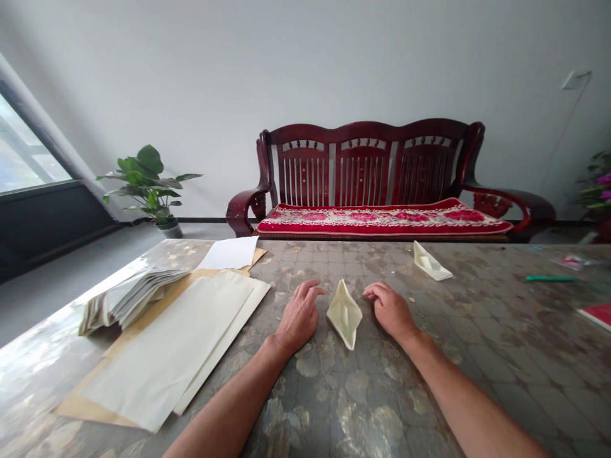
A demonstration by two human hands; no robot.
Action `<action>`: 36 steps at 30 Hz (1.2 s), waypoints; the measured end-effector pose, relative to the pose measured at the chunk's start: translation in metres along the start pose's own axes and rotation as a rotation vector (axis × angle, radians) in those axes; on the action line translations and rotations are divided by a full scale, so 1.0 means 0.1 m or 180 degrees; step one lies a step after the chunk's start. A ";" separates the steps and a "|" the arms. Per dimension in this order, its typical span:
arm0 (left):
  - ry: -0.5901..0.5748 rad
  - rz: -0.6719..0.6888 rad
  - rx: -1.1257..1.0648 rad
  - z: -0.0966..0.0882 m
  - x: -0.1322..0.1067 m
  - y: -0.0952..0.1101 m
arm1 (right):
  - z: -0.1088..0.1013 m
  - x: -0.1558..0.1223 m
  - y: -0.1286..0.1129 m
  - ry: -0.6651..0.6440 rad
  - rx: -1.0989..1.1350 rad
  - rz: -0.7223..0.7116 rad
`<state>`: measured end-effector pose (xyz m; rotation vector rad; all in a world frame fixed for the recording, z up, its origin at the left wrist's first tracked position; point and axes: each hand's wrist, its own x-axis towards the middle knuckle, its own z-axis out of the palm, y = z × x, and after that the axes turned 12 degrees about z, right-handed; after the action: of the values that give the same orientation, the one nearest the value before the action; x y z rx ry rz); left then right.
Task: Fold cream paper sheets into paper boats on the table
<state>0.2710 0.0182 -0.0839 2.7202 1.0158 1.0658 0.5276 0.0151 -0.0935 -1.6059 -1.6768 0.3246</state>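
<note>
A folded paper boat (344,315), pale cream, sits on the table between my two hands, its points running away from and toward me. My left hand (301,313) rests just left of the boat, index finger stretched toward it, without touching it. On the boat's other side, my right hand (390,308) lies with loosely bent fingers, a small gap away from the paper. Neither hand holds anything. Farther off to the right stands a second paper boat (431,262).
Large cream paper sheets (176,343) lie on brown paper at left, beside a stack of folded papers (131,299) and a white sheet (228,253). A green pen (550,278) and a red booklet (599,314) lie at right. A wooden bench (365,172) stands beyond the table.
</note>
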 end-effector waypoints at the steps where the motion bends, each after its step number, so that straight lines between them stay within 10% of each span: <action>1: -0.0016 -0.0013 -0.0002 0.00 0.00 0.00 | 0.00 0.00 0.00 -0.0003 -0.0031 -0.0008; 36: -0.0706 -0.0827 0.0947 0.08 0.04 0.10 | 0.10 -0.02 -0.01 0.0226 -0.1399 -0.0461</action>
<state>0.2835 0.0141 -0.0849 2.7334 1.5372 0.5986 0.5196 0.0168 -0.1004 -1.7652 -1.8858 -0.1872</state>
